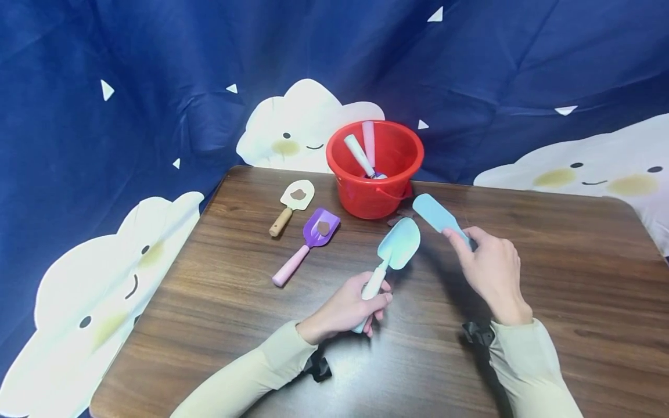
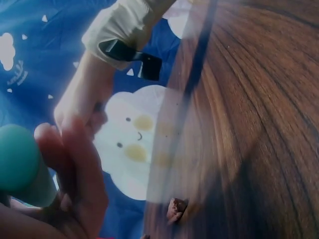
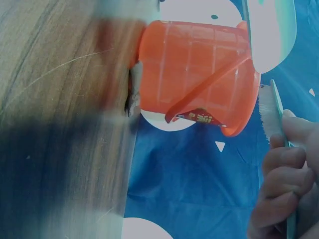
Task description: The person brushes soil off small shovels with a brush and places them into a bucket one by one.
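Observation:
My left hand (image 1: 350,305) grips the pale handle of a light blue toy trowel (image 1: 399,244), its blade tilted up above the table. The handle's rounded end (image 2: 20,154) looms in the left wrist view. On the right, my right hand (image 1: 493,270) holds a light blue brush (image 1: 434,213) by its handle. Its short white bristles (image 3: 268,113) show in the right wrist view. Brush head and trowel blade are close together but apart, in front of the red bucket (image 1: 363,197). Two handles, one white and one pink, stick up inside the bucket.
Left of the bucket lie a cream trowel (image 1: 307,200) with a wooden handle and a purple shovel (image 1: 315,226) with a pink handle. Each bears a brown patch or piece. Grey-brown bits (image 1: 398,220) lie by the bucket's base on the wooden table (image 1: 209,302). A blue cloth hangs behind.

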Tool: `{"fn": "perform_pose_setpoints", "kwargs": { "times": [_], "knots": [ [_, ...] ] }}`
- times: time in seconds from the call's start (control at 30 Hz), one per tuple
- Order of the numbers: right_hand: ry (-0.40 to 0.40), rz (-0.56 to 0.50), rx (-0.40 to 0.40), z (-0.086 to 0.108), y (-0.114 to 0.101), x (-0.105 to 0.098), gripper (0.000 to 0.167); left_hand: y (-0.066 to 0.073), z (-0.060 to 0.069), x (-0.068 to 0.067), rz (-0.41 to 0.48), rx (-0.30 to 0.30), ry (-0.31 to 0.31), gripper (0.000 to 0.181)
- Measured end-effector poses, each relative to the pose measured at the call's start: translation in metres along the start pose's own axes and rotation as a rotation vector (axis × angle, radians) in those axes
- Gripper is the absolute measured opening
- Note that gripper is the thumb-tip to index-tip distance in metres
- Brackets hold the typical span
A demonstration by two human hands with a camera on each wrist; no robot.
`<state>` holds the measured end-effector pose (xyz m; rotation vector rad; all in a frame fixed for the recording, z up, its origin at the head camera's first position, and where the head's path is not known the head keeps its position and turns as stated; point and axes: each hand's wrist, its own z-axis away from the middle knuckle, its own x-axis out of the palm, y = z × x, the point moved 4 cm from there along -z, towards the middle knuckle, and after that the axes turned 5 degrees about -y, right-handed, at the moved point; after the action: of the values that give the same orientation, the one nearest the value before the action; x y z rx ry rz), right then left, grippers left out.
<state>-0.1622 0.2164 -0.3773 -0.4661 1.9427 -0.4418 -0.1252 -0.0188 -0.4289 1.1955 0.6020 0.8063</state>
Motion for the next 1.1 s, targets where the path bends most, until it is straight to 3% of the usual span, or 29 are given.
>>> {"fn": "perform_pose_setpoints", "kwargs": {
  "times": [0.27,0.53,0.7,0.87,1.1],
  "knots": [
    [0.026,-0.022,0.020,0.001,0.002,-0.006,0.035,0.005,-0.003,-0.006,0.002,0.038,0.131,0.027],
    [0.058,-0.051,-0.006,0.002,0.000,-0.009,0.030,0.005,0.002,-0.008,-0.110,0.095,0.215,0.027],
    [0.037,-0.083,-0.030,0.004,-0.007,-0.012,0.028,0.001,0.000,-0.007,-0.082,0.091,0.204,0.029],
    [-0.052,-0.105,-0.086,0.007,-0.018,-0.012,0.025,-0.001,-0.001,-0.003,0.046,0.092,0.146,0.029],
    [-0.202,-0.116,-0.251,0.017,-0.041,-0.004,0.014,-0.002,-0.004,0.004,0.210,0.035,0.049,0.024]
  ]
}}
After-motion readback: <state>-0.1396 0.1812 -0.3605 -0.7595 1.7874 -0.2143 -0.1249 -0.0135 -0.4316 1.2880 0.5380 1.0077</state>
